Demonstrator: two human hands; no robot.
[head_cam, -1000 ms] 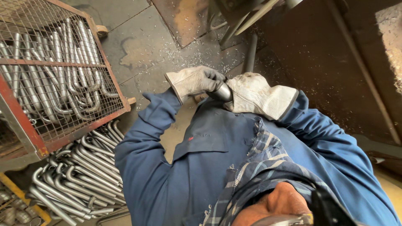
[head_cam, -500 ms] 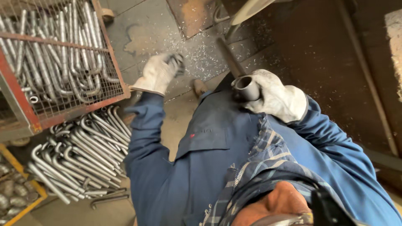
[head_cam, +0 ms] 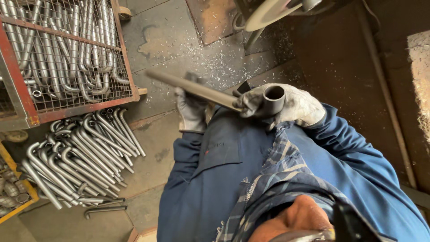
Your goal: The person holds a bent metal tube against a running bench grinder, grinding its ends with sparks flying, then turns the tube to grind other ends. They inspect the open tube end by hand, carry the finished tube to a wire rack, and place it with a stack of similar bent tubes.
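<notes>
Both gloved hands, left hand (head_cam: 191, 107) and right hand (head_cam: 286, 105), grip a bent grey steel tube (head_cam: 210, 92).

A matt grey metal tube (head_cam: 210, 92), smooth, with a dark hollow end, lies in two worn, scuffed leather-like work gloves, the left hand (head_cam: 191, 107) and right hand (head_cam: 286, 105); the sleeves are blue woven cloth; bent steel pipes (head_cam: 76, 157) gleam dully; the wire-mesh crate (head_cam: 67, 58) has a rusty red-painted frame; bright metal shavings (head_cam: 224, 62) speckle the rough concrete floor.

A metal workshop: bent steel rods (head_cam: 80, 157) heaped beside a wire cage (head_cam: 67, 58), shavings (head_cam: 215, 67) on concrete.
</notes>
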